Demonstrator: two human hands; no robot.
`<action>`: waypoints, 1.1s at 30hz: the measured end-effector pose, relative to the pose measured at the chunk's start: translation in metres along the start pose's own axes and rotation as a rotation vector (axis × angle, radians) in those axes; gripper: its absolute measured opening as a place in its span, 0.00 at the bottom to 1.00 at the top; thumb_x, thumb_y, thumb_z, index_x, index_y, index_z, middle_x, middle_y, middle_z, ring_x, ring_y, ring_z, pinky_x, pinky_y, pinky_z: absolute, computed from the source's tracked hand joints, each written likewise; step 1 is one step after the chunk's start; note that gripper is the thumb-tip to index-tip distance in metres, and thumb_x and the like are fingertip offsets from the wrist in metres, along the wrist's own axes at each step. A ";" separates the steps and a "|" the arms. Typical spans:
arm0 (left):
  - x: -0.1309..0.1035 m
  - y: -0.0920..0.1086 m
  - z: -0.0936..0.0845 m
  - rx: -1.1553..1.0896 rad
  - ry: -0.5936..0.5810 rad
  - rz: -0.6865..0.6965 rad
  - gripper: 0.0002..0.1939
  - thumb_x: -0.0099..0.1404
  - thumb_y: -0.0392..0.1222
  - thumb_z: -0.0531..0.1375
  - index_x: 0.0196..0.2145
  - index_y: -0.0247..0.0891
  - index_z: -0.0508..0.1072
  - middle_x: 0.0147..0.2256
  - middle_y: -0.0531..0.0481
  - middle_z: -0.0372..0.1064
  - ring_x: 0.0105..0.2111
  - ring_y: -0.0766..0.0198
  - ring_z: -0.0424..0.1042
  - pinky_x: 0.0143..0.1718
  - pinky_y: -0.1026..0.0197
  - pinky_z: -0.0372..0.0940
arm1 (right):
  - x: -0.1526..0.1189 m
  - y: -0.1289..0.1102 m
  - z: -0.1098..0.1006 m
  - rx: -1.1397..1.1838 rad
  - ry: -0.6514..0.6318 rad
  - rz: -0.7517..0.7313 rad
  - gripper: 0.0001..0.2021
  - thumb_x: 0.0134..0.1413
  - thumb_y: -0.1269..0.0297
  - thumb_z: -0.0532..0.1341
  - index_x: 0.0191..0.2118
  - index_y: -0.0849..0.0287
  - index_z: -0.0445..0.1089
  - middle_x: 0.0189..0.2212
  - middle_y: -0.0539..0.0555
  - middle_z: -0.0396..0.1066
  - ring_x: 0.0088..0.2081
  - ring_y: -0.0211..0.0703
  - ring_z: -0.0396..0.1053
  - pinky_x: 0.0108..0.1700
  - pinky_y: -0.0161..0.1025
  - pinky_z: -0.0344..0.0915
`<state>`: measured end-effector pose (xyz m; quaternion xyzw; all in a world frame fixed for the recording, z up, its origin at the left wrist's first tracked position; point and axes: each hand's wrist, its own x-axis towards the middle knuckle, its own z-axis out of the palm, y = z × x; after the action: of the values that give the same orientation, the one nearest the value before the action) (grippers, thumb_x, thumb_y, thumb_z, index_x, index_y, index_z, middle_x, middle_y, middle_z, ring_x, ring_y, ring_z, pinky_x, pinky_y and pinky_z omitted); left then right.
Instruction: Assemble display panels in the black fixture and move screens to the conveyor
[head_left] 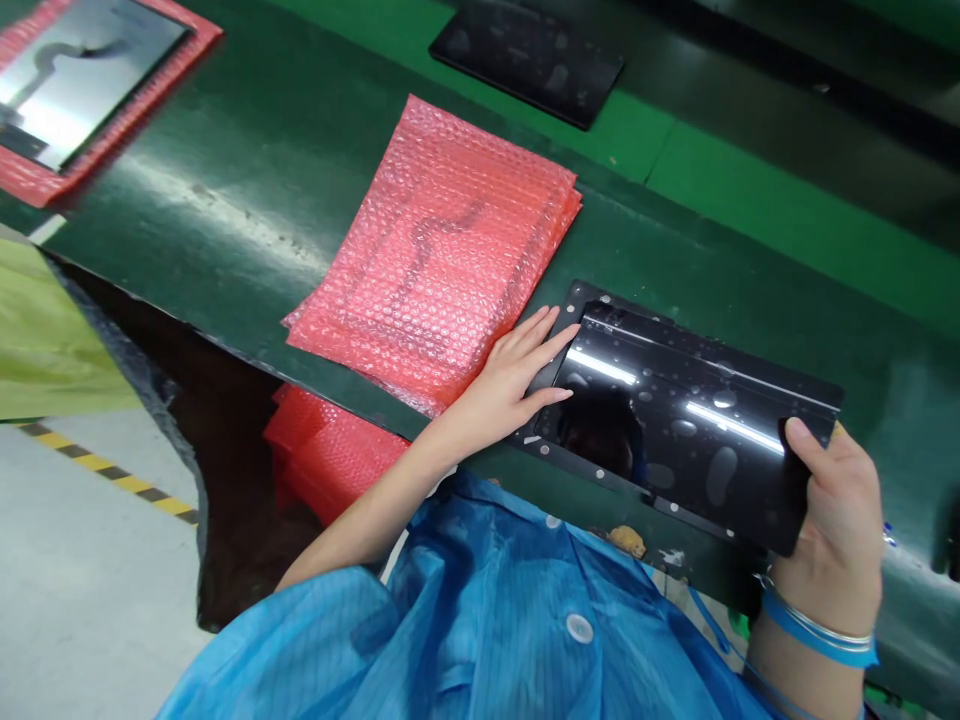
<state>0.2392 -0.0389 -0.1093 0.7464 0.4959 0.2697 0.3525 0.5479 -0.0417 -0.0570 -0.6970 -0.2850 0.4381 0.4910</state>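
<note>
Glossy green belt (247,200); grey floor (82,560), striped tape (112,475).

Three dark panels (675,420), two pink bag stacks (435,260).

Lighting: bright overhead strip lamps; frame tilted, edges stretched.
White glare streaks across the glossy black rectangular panel (679,415) and the dark green belt (225,200); the red-framed silver panel (75,85) at top left is motion-blurred; deep shadow under the belt edge.
</note>
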 end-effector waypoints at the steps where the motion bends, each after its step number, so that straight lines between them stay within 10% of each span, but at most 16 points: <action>1: 0.000 0.000 0.000 0.000 0.003 -0.002 0.35 0.73 0.61 0.53 0.72 0.50 0.51 0.73 0.43 0.40 0.73 0.47 0.40 0.70 0.40 0.42 | 0.000 0.000 0.000 -0.002 0.001 0.002 0.21 0.34 0.58 0.76 0.38 0.59 0.76 0.27 0.52 0.76 0.39 0.53 0.78 0.47 0.52 0.74; 28: 0.000 0.000 0.007 0.151 0.030 0.058 0.26 0.71 0.53 0.59 0.65 0.53 0.67 0.74 0.44 0.39 0.73 0.44 0.41 0.68 0.36 0.48 | 0.008 -0.005 -0.001 -0.122 0.002 0.030 0.25 0.28 0.55 0.76 0.38 0.57 0.74 0.28 0.51 0.75 0.34 0.51 0.75 0.40 0.47 0.72; 33: 0.000 0.003 0.006 0.193 0.012 0.048 0.25 0.72 0.48 0.59 0.65 0.51 0.66 0.74 0.43 0.39 0.73 0.46 0.40 0.68 0.37 0.49 | 0.014 -0.011 -0.012 -0.497 -0.034 -0.033 0.23 0.35 0.40 0.69 0.32 0.54 0.71 0.23 0.50 0.70 0.27 0.47 0.66 0.31 0.43 0.62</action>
<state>0.2456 -0.0413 -0.1103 0.7869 0.5035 0.2337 0.2694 0.5651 -0.0314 -0.0499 -0.7840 -0.4035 0.3584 0.3067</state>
